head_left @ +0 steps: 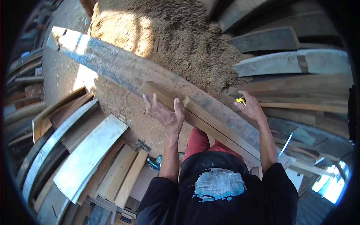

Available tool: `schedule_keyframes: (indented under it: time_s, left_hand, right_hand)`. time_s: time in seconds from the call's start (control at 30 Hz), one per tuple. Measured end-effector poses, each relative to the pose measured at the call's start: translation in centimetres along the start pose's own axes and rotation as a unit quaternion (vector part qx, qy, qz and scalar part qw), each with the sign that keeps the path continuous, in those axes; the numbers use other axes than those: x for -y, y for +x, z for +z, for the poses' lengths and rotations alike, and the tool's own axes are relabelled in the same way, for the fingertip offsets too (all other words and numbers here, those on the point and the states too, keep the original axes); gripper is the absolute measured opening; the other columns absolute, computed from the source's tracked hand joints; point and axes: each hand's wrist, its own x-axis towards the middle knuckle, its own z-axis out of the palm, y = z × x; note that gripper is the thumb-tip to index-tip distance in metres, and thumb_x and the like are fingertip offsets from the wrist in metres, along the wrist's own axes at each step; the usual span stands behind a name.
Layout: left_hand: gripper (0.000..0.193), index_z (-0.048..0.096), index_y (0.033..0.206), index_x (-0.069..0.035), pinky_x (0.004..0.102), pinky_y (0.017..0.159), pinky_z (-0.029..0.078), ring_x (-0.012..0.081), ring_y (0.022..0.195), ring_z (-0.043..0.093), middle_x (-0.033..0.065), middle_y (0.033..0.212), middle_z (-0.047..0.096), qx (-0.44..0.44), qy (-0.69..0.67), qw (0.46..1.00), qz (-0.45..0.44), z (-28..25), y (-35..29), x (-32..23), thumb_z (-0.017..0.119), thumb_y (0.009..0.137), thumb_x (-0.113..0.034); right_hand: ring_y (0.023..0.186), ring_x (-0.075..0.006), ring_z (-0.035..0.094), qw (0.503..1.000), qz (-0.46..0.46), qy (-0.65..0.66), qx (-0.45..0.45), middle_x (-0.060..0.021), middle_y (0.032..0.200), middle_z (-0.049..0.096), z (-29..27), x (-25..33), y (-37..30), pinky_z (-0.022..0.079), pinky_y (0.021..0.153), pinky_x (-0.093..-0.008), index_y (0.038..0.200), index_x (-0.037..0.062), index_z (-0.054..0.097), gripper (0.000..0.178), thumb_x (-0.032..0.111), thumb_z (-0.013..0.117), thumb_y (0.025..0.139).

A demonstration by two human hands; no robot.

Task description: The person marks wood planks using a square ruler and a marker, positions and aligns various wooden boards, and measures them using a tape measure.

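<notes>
My left hand [164, 113] lies against the near side of a long brown timber piece [154, 91], fingers stretched out and spread. A second, narrower wooden strip [204, 114] lies alongside it, its end set back from the first one's end. Both rest lengthwise on a thick, worn plank bench [112, 60] that slants from upper left to lower right. Beyond the bench, to the right, my right hand [252, 108] is closed round a small yellow-and-black tape measure [240, 99], held clear of the timber. Its fingers partly cover the tape measure.
Sawdust [183, 48] is heaped beyond the bench. Stacked boards [292, 88] fill the right side. More planks, with a pale board [93, 153] on top, stand at the lower left. A teal power tool [154, 162] sits on the ground near my left forearm.
</notes>
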Motion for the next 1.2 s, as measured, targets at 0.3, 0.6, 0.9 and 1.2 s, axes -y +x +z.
schedule_keyframes:
  time_s: [0.3,0.6,0.9,1.2]
  left_hand:
    - [0.057,0.06,0.133,-0.012,0.0585,0.113,0.031,0.0428,0.136,0.04,0.016,0.146,0.048,0.519,-0.159,0.743,0.392,2.0,-12.6,-12.7,0.08,0.08,-0.023]
    - [0.107,0.03,0.16,-0.019,0.0667,0.118,0.013,0.0521,0.149,0.017,0.0342,0.162,0.016,0.535,0.091,0.651,0.531,3.9,-23.9,-17.5,0.086,0.071,-0.033]
    - [0.076,0.053,0.147,-0.036,0.0728,0.119,0.006,0.0568,0.151,0.01,0.0306,0.164,0.017,0.386,0.128,0.699,0.588,3.8,-27.1,-14.1,0.072,0.078,-0.011]
    - [0.064,0.056,0.145,-0.04,0.073,0.117,0.012,0.0602,0.149,0.016,0.0303,0.161,0.027,0.403,0.085,0.691,0.594,3.9,-28.3,-13.6,0.06,0.09,-0.008]
  right_hand:
    - [0.118,-0.0441,0.062,0.906,0.341,0.064,-0.241,-0.0255,0.124,0.067,0.7,-22.9,-22.7,0.047,0.103,-0.0492,0.135,0.0051,0.055,0.07,0.055,0.069,0.088]
    - [0.106,-0.0442,0.067,0.775,0.541,0.115,-0.306,-0.0291,0.106,0.07,9.5,-40.3,-43.1,0.052,0.089,-0.0495,0.122,-0.0014,0.06,0.071,0.06,0.067,0.088]
    - [0.12,-0.0478,0.061,0.691,0.604,0.206,-0.338,-0.0346,0.124,0.064,12.4,-50.4,-42.4,0.048,0.102,-0.0517,0.128,-0.0065,0.061,0.086,0.068,0.065,0.085]
    - [0.125,-0.0501,0.056,0.655,0.594,0.151,-0.442,-0.039,0.132,0.057,19.4,-58.8,-42.1,0.043,0.107,-0.0505,0.136,-0.0081,0.056,0.099,0.075,0.06,0.083]
